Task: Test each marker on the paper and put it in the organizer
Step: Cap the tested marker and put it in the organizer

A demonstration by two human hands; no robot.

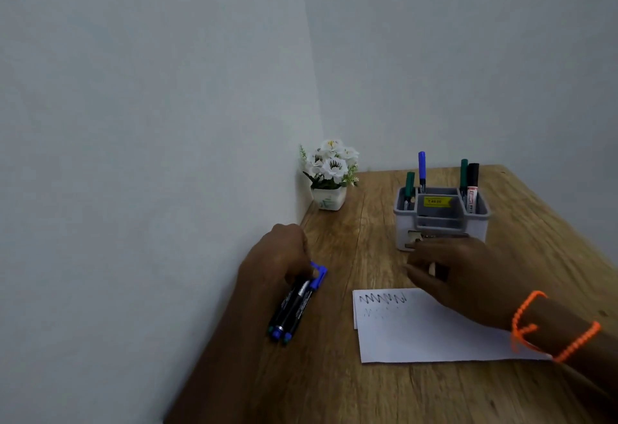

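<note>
Gripping the markers, left hand; right hand hovers, blurred, grasp unclear.

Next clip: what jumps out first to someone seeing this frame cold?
Probably the bright orange beaded bracelet on the right wrist, above the scribbled white paper. Next, the grey organizer at the far side of the table, holding four upright markers, and the left hand by the wall touching the loose markers.

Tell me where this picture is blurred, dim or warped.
Head view: dim, flat light with a grey cast; the right hand is smeared by motion blur, the left hand softer too; the organizer and paper read fairly sharp; the wide lens bows the wall corner and table edges.
</note>
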